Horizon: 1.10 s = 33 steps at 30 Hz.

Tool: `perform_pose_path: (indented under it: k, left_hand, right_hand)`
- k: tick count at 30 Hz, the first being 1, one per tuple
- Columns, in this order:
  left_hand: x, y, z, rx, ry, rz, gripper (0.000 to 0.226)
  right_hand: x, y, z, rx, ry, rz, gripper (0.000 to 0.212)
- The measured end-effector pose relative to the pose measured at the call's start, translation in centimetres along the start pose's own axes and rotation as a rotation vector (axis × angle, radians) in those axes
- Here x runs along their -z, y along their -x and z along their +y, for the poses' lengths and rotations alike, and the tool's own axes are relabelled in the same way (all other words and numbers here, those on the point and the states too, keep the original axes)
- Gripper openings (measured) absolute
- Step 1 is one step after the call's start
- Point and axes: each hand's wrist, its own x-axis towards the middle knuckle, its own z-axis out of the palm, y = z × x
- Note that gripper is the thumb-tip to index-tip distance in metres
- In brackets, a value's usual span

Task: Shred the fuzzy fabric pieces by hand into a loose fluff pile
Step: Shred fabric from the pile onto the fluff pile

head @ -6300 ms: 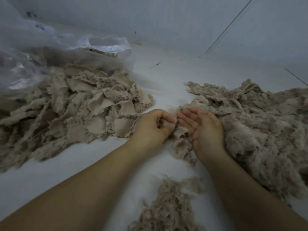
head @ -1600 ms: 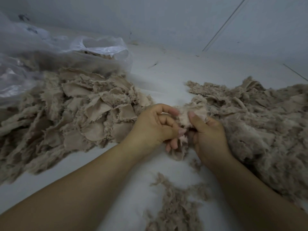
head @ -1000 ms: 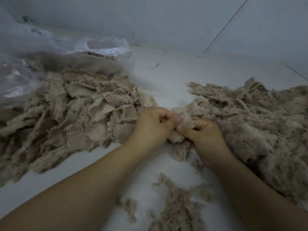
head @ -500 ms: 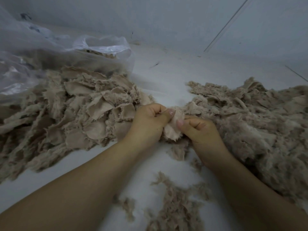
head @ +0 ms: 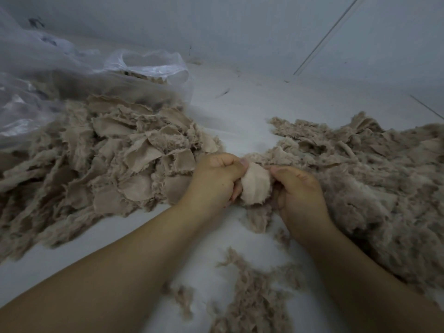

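A pale fabric piece [head: 255,187] is stretched between the hands, left hand [head: 216,179] and right hand [head: 296,191] each pinching an edge, apparently to tear it. Uncut pieces [head: 115,159] lie left, the fluff pile [head: 374,179] right for easy dropping.
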Motion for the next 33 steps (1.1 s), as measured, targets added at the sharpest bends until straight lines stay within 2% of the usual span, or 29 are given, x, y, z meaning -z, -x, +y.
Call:
perform_pose_path:
  k: [2, 4, 7, 9, 11, 13, 16, 18, 21, 23, 25, 27, 30, 33]
  left_hand:
    - [0.3, -0.2, 0.1, -0.017, 0.021, 0.046, 0.045]
    - [0.6, -0.5, 0.1, -0.02, 0.036, 0.068, 0.045]
    - [0.6, -0.5, 0.1, -0.003, 0.055, 0.085, 0.039]
    - [0.5, -0.4, 0.1, 0.01, 0.084, 0.124, 0.035]
    - [0.7, -0.5, 0.6, -0.011, 0.152, 0.274, 0.026]
    - [1.2, -1.0, 1.4, -0.082, 0.293, 0.473, 0.011]
    - [1.3, -1.4, 1.8, -0.163, 0.444, 0.566, 0.021]
    - [1.1, -1.0, 0.8, -0.075, 0.22, 0.518, 0.024]
    - [0.9, -0.9, -1.3, 0.004, -0.417, 0.282, 0.02]
    - [1.0, -1.2, -1.7, -0.018, -0.594, 0.153, 0.016]
    - [1.1, -1.4, -1.6, -0.068, -0.707, 0.098, 0.007]
    - [1.2, -1.1, -1.5, -0.133, -0.737, 0.087, 0.011]
    - [0.7, -0.4, -0.9, -0.226, -0.59, 0.094, 0.024]
    - [-0.2, 0.3, -0.4, -0.233, -0.382, 0.053, 0.026]
  right_hand:
    - [0.1, -0.2, -0.1, -0.013, -0.071, 0.01, 0.044]
    - [0.2, 0.1, -0.4, 0.008, -0.01, -0.071, 0.044]
    - [0.2, 0.7, -0.3, 0.133, 0.297, -0.175, 0.025]
    - [0.2, 0.6, -0.3, 0.182, 0.444, -0.163, 0.028]
    - [0.4, 0.4, -0.3, 0.14, 0.384, -0.127, 0.038]
    - [0.6, 0.2, -0.2, 0.065, 0.25, -0.096, 0.037]
    - [0.6, 0.1, 0.1, 0.041, 0.186, -0.085, 0.038]
    - [0.5, 0.1, 0.3, 0.043, 0.173, -0.089, 0.042]
    - [0.3, 0.1, 0.2, 0.022, 0.091, -0.062, 0.043]
    - [0.4, 0.1, 0.2, 0.014, 0.03, -0.032, 0.042]
    - [0.4, 0.2, 0.1, 0.028, 0.058, -0.054, 0.037]
    - [0.2, 0.4, 0.0, 0.062, 0.203, -0.105, 0.027]
    - [0.2, 0.4, 0.0, 0.124, 0.435, -0.124, 0.017]
    - [0.4, 0.1, 0.1, 0.093, 0.41, -0.105, 0.017]
